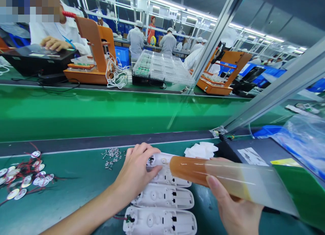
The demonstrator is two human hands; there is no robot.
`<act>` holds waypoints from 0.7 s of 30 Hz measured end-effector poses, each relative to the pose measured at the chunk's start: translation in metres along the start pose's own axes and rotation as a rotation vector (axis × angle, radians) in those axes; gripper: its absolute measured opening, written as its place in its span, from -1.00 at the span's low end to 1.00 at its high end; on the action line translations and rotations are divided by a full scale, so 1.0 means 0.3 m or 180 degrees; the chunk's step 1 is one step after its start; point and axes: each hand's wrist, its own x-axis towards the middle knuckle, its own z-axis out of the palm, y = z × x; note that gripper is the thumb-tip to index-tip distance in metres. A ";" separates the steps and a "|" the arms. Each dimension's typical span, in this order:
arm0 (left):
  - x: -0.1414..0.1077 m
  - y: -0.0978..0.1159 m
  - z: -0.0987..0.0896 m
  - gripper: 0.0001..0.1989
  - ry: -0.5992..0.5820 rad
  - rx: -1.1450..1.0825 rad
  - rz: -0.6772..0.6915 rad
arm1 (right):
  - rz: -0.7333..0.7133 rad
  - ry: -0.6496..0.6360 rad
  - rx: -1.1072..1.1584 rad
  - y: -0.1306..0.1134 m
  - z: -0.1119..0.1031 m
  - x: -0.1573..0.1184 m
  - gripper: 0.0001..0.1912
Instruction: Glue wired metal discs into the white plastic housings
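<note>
My left hand grips the left end of a white plastic housing, thumb in front and fingers over the back. This housing is the farthest of several in a row, including a middle one and the nearest, with red wires at its left end. In my right hand is a long, glossy, tube-like piece, brown near the housing and translucent farther right. Its brown end covers part of the far housing; whether they touch I cannot tell. A green sheet adjoins its right end.
Small screws lie beyond my left forearm, and round discs with red wires at far left. White pieces sit behind the tube. A dark box and metal post stand right. Across the green barrier, people work near orange fixtures.
</note>
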 end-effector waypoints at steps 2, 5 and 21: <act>0.001 0.001 0.000 -0.69 -0.0002 -0.0014 -0.0005 | 0.0050 0.0005 0.0048 0.000 0.006 -0.001 -0.53; 0.001 0.003 0.000 -0.69 -0.0009 -0.0015 -0.0001 | 0.0043 -0.0017 0.0055 0.001 0.011 -0.001 -0.52; 0.001 0.004 0.003 -0.68 -0.0066 -0.0073 -0.0047 | 0.0155 0.0133 0.0149 0.013 0.005 0.018 -0.53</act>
